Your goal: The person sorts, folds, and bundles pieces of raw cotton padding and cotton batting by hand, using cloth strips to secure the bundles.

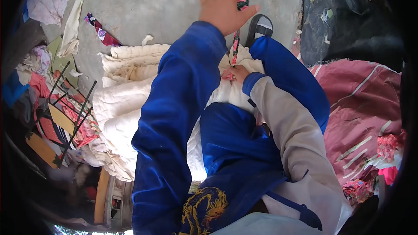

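Observation:
My left hand (226, 5) is raised over the grey floor with its fingers spread, and a pink and black cloth strip (235, 48) is looped at its thumb side. From there the strip runs down to my right hand (237, 74), whose fingers are pinched round its lower end. My right hand rests on a cream padded bundle (130, 91), where the cloth is gathered in at the strip. The bundle lies under and beside my blue-clad leg.
Scraps and thin black rods (78, 122) lie at the left. A maroon cloth (357, 100) spreads at the right, below a black sheet (344, 30). A patterned red strip (103, 34) lies on the concrete floor (143, 4). My sandalled foot (262, 27) is near my left hand.

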The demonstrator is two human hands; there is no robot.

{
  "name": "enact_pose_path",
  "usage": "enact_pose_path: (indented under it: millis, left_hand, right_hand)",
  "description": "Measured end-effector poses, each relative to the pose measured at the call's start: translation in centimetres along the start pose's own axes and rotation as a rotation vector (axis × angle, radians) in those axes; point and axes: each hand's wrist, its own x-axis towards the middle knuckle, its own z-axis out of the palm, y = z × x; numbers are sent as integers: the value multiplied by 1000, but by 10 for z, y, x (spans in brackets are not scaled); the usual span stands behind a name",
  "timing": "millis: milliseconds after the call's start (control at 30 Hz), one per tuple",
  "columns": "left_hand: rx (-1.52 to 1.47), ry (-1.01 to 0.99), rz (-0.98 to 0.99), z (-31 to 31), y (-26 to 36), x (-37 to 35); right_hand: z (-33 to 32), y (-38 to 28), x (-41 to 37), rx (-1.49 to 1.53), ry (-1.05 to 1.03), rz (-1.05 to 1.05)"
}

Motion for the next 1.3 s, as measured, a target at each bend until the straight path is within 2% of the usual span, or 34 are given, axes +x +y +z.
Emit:
enact_pose_path:
  millis: [33,133,200,267,367,467,533,567,667,767,867,967,1067,1100,1167,1200,1300]
  left_hand:
    - [304,217,164,-14,9,-4]
    - [157,264,108,-7,-4,-68]
    - [-107,-19,-113,29,-23,-159]
    - [-323,-504,-470,40,-12,-214]
    - [-610,-753,-737,55,-4,-228]
    - [-481,-669,-589,77,-9,-242]
    - [-345,-697,-618,81,-7,-245]
    - [-275,-713,-633,82,-7,-247]
    - [-293,-711,-602,87,-11,-256]
    - [-356,-820,-751,94,-17,-254]
    - [-291,-995,-783,125,-44,-278]
    - [-396,-1099,-947,127,-58,-280]
    - [-516,-1124,-1089,131,-64,-283]
    - [-601,-1121,-1170,131,-65,-285]
    - [-767,-1108,-1329,132,-69,-289]
    - [-779,-1107,-1305,126,-68,-286]
    - [-848,-1116,-1243,105,-61,-271]
  right_hand:
    - [-2,-1,2,175,19,73]
    - [-13,10,13,291,61,137]
    - [-20,5,14,208,28,139]
    - [-23,9,16,148,2,135]
    - [-24,18,22,22,19,91]
    - [-19,10,20,-277,151,60]
    - [-9,5,18,-523,271,104]
    - [-7,12,20,-584,331,62]
    - [-8,16,19,-566,412,-3]
    - [-8,15,17,-650,525,-57]
    - [-5,-3,3,-303,474,17]
    - [-30,45,13,-329,370,-68]
    - [-12,14,-15,-807,209,-276]
    - [-1,10,-22,-813,194,-478]
    - [2,2,-22,-993,175,-591]
    - [2,3,-22,-1082,168,-645]
    - [-9,12,-14,-1130,18,-627]
